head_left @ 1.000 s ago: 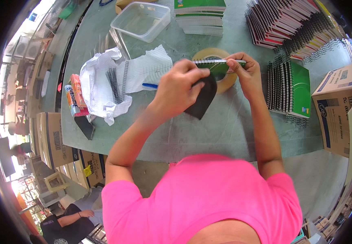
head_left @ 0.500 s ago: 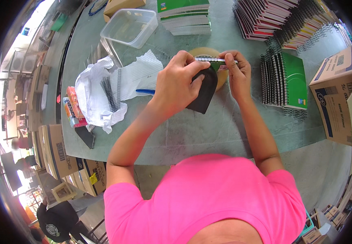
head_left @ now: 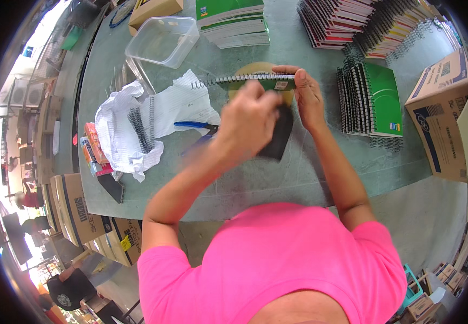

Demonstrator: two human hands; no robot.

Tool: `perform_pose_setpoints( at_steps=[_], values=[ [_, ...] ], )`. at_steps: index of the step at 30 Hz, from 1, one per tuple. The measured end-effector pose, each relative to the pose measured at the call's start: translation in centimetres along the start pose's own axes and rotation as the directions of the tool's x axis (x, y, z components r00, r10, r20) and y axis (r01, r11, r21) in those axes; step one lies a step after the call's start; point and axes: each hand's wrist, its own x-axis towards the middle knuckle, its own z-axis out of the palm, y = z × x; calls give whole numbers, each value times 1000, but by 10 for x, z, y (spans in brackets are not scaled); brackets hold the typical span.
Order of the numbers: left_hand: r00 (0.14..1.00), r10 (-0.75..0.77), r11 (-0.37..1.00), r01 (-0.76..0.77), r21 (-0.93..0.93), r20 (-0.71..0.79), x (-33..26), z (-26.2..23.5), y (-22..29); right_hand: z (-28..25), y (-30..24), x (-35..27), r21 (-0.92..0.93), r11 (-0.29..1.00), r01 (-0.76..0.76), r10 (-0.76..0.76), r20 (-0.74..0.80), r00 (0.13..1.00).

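Observation:
A green-covered notebook point(head_left: 269, 84) stands on edge with its holed spine up. A dark wire coil point(head_left: 207, 82) runs along that spine and sticks out past its left end. My right hand point(head_left: 311, 100) grips the notebook's right end, thumb in front and a finger behind. Close in front of the cover is my left hand point(head_left: 247, 121), its curled fingers smeared by motion. Below and partly behind it lies a flat black piece point(head_left: 278, 141) with a rounded top. A round yellowish thing point(head_left: 252, 68) shows behind the notebook. Blue-handled pliers or cutters point(head_left: 189, 124) lie left of my left hand.
Crumpled white paper point(head_left: 114, 121) holds loose coils point(head_left: 139, 127) at left. Behind stand a clear plastic tub point(head_left: 164, 40) and a green notebook stack point(head_left: 233, 24). Coil-bound green notebooks point(head_left: 382, 100), red-edged notebooks point(head_left: 334, 24) and a cardboard box point(head_left: 440, 116) occupy the right.
My left hand has come down off the spine, uncovering the coil and the blue handles. My right hand still holds the notebook's end. The whole view has shifted slightly.

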Motion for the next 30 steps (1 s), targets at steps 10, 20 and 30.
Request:
perform_pose_setpoints(
  at_steps=[10, 20, 30],
  values=[
    [912, 267, 932, -161, 325, -312, 13, -10, -7, 9, -20, 4, -432, 889, 154, -142, 60, 988],
    [966, 235, 927, -189, 323, -111, 29, -14, -19, -2, -26, -6, -721, 691, 47, -85, -16, 996],
    [982, 189, 938, -179, 296, -4, 36, -12, -23, 5, -23, -12, -220, 973, -72, 53, -92, 994]
  ],
)
